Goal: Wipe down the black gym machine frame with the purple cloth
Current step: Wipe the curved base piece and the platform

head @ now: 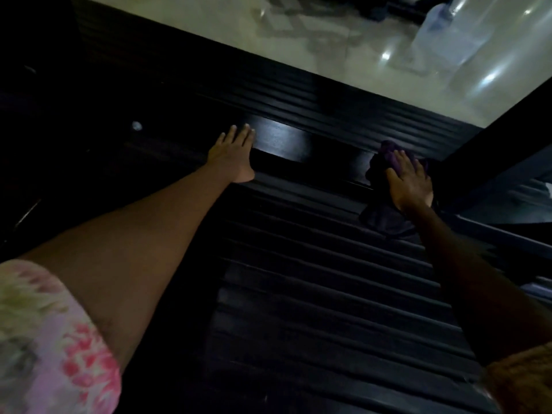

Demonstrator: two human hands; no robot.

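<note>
- Head view, looking down in dim light: two bare arms reach forward over a black gym machine frame (280, 141), a glossy flat bar running from centre left to right, with dark ribbed slats (328, 279) above and below it.
- The left hand (231, 158) lies flat on the bar, fingers straight and close together, holding nothing. A pale sheen of reflected light sits on the bar just right of its fingertips.
- The right hand (410, 183) presses flat on the purple cloth (388, 156), fingers straight and spread slightly. The cloth is bunched on the bar's right end; part shows beyond the fingertips, and a darker fold hangs below the wrist onto the slats.
- The two hands are well apart along the bar.
- A thick black post (493, 138) rises diagonally just right of the cloth.
- Beyond the frame lies a shiny pale floor (209, 19) with bright light reflections; blurred clear shapes stand at top right.
- A pink floral sleeve (50, 339) covers the left upper arm at bottom left.
</note>
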